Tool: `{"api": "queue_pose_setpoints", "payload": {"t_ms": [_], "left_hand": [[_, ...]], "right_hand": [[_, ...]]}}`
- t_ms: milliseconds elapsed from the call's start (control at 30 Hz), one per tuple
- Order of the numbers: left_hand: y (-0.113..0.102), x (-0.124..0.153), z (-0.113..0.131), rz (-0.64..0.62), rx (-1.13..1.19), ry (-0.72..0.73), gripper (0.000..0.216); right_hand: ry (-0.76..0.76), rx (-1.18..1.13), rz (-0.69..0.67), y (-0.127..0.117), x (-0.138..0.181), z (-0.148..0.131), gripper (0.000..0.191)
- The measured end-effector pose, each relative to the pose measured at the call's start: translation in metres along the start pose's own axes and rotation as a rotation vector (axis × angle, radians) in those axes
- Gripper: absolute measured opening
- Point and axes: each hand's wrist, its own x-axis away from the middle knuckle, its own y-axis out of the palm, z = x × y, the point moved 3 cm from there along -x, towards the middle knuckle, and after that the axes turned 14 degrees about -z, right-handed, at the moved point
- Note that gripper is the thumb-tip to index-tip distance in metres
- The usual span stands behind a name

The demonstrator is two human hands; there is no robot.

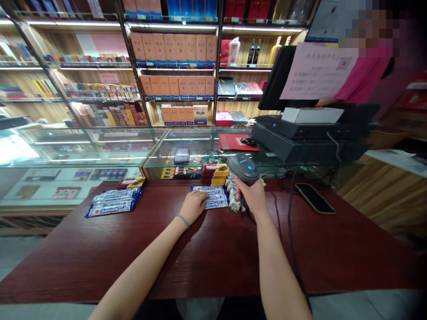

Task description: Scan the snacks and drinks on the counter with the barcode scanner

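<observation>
My right hand (pixel 251 195) grips the handle of a black barcode scanner (pixel 244 168), whose head points down at the counter. My left hand (pixel 193 205) rests with curled fingers on a pile of blue-and-white snack packets (pixel 213 196) lying on the dark red counter (pixel 207 258). Just behind those packets is a stack of red-and-yellow bars (pixel 215 174). Small bottles (pixel 232 195) stand between the packets and my right hand.
A second pile of blue-and-white packets (pixel 115 201) lies at the left of the counter, and a black phone (pixel 315 198) at the right. Behind are a glass display case (pixel 100 149), a till with screen (pixel 300 133), shelves of boxes, and a person in pink (pixel 363 75).
</observation>
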Motion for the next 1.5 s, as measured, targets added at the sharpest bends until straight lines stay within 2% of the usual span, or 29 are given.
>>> {"api": "queue_pose_setpoints", "payload": {"t_ms": [233,400,567,800,1067,1267,1400,1500], "left_hand": [[-0.006,0.001,0.001,0.017,0.164,-0.015,0.019],[-0.038,0.017,0.004,0.055,0.210,-0.004,0.027],[-0.083,0.054,-0.007,0.115,0.022,-0.020,0.029],[-0.143,0.120,-0.049,0.167,-0.417,-0.177,0.028],[-0.200,0.192,-0.088,0.195,-0.667,-0.319,0.031],[-0.219,0.225,-0.106,0.199,-0.693,-0.402,0.029],[-0.221,0.235,-0.117,0.246,-0.710,-0.511,0.032],[-0.220,0.236,-0.122,0.235,-0.732,-0.587,0.034]], "right_hand": [[0.005,-0.036,-0.007,0.006,-0.001,0.005,0.032],[0.010,0.013,-0.034,0.022,0.001,0.005,0.035],[-0.017,0.073,-0.083,0.049,0.006,0.004,0.033],[-0.066,0.158,-0.191,0.097,0.009,0.019,0.032],[-0.071,0.176,-0.357,0.154,0.020,0.027,0.031],[-0.066,0.250,-0.471,0.182,0.037,0.030,0.033],[-0.049,0.369,-0.534,0.192,0.048,0.030,0.035],[-0.044,0.421,-0.543,0.195,0.053,0.027,0.037]]}}
